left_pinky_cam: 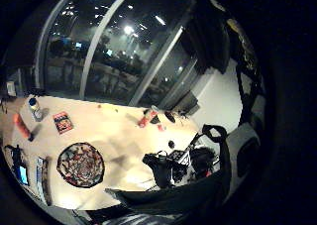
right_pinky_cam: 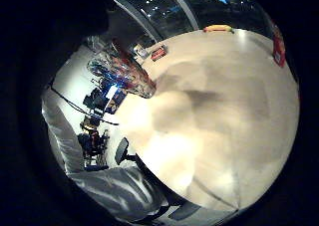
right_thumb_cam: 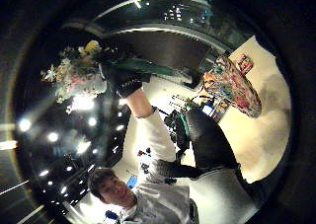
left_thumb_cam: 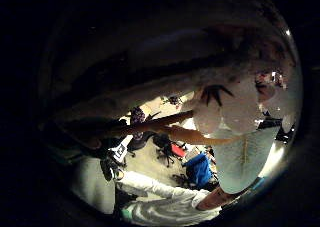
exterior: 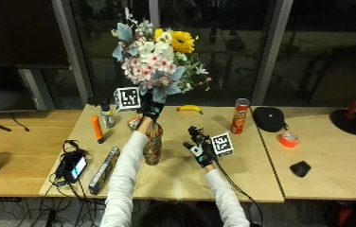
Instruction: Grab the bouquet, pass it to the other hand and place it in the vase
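The bouquet (exterior: pixel 156 52) is held high in the air by the left hand (exterior: pixel 149 109), whose fingers are curled round the stems just under the flowers; the right hand (exterior: pixel 201 147) is kept lower, over the bench (exterior: pixel 247 161), with its fingers relaxed and spread, and nothing is held in it. The vase (exterior: pixel 153 144), covered with a many-coloured pattern, is standing upright on the bench, directly under the left forearm and beside the right hand.

It is judged that the pass to the left hand is already made, and that the step in hand is the last one, the placing in the vase. For the next move the bouquet must be brought down until the stem ends are above the mouth of the vase; then the stems must be guided straight in, so that the rim is not struck and the vase is not tipped; the free right hand is near enough to steady it, if this is needed.

Several things are hard to make out. The lower ends of the stems are hidden behind the left hand in the outside view; how long they are cannot be told. The mouth of the vase is covered partly by the left sleeve. In the left thumb side palm view pale petals fill much of the picture, and the rest is dark; the vase is not seen there.
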The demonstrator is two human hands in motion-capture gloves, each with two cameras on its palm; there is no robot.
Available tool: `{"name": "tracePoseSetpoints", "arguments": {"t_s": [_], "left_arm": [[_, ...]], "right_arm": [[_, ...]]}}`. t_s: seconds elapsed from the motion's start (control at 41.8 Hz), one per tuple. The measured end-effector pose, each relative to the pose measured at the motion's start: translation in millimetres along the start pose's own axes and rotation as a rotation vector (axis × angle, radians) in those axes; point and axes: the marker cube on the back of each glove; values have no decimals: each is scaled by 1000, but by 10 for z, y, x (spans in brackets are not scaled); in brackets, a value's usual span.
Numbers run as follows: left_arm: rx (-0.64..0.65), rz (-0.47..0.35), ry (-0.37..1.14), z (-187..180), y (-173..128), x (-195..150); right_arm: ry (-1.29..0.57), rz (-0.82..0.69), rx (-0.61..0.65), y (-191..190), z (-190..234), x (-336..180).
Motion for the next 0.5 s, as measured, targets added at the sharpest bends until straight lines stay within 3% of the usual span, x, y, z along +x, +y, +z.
{"name": "tracePoseSetpoints", "arguments": {"t_s": [0.048,0.12,0.167,0.311,0.407,0.502], "left_arm": [[16,17,46,-44,-50,-3],[34,-123,-92,-140,-53,-269],[44,-171,-119,-178,-53,-410],[73,-212,-132,-241,-24,-754],[87,-226,-127,-274,7,-890],[100,-254,-96,-308,38,-1021]], "right_arm": [[7,2,4,10,-22,4],[20,-1,10,6,-53,80],[27,-23,12,-12,-71,164],[0,-100,14,-18,-88,209],[15,19,18,54,-109,218],[25,46,23,49,-128,343]]}}
